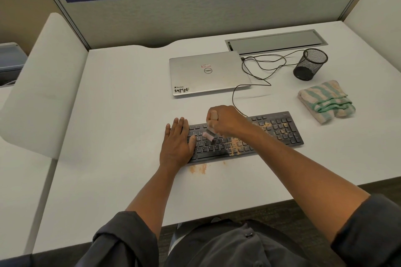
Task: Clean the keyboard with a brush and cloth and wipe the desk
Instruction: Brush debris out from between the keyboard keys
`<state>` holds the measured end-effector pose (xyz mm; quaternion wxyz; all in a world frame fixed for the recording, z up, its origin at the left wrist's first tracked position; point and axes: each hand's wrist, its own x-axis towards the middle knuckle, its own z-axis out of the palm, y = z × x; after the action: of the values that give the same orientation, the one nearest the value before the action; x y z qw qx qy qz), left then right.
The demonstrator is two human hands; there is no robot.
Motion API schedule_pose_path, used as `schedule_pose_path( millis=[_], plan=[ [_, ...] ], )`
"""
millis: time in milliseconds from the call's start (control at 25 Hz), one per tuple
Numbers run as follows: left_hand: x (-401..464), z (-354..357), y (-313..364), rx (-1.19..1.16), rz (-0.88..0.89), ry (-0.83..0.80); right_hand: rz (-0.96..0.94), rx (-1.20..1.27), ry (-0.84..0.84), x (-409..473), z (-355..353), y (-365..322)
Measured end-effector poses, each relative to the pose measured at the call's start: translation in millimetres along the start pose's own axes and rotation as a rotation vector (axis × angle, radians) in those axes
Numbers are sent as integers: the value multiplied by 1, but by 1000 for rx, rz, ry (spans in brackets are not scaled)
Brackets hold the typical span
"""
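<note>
White bench (121, 115) carries a closed laptop (208, 75), a dusty black keyboard (273, 134) and striped cloth (325, 101). Left hand (176, 144) lies flat on the keys; right hand (225, 120) grips a brush (208, 134). Mesh cup (310, 64) looks empty.

A black keyboard (245, 136) lies on the white surface (121, 97). The left hand (176, 143) lies flat on the keyboard's left end, fingers straight. The right hand (225, 120) has its grip curled round a small brush (209, 134) — the bristles touch the keys near the left hand. Tan crumbs (235, 146) sit on the middle keys and on the right keys, and more crumbs lie on the surface just in front of the keyboard. A striped cloth (326, 101) is folded to the right. Behind are a closed laptop (208, 72), a black mesh cup (310, 64) and a thin black cord (260, 67).
</note>
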<state>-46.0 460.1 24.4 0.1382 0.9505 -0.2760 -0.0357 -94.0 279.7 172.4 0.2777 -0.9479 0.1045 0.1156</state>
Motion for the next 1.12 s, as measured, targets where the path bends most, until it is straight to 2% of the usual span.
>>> schedule_pose_path(
  millis=[120, 200, 360, 560, 640, 760, 840, 1000, 1120],
  plan=[
    [-1, 0, 0, 3, 3, -4, 52, 66, -192, 0, -5, 10],
    [-1, 0, 0, -5, 1, 5, 75, 94, -239, -2, -11, 15],
    [-2, -1, 1, -15, 4, 1, 61, 48, -78, -6, 1, 17],
    [0, -1, 1, -13, 1, -1, 138, -49, -31, -4, 7, 22],
    [0, -1, 1, -13, 0, -1, 154, 7, 14, -4, 2, 26],
    [0, 0, 1, -9, 1, 0, 159, 241, 45, -8, 3, 30],
    [1, 0, 1, -10, 1, 2, 162, 232, 60, -10, 6, 30],
    [-1, -1, 1, -8, 3, 1, 225, 62, 149, -11, 0, 38],
    [0, 0, 1, -6, 4, 1, 233, 221, 149, -9, -6, 44]
  ],
)
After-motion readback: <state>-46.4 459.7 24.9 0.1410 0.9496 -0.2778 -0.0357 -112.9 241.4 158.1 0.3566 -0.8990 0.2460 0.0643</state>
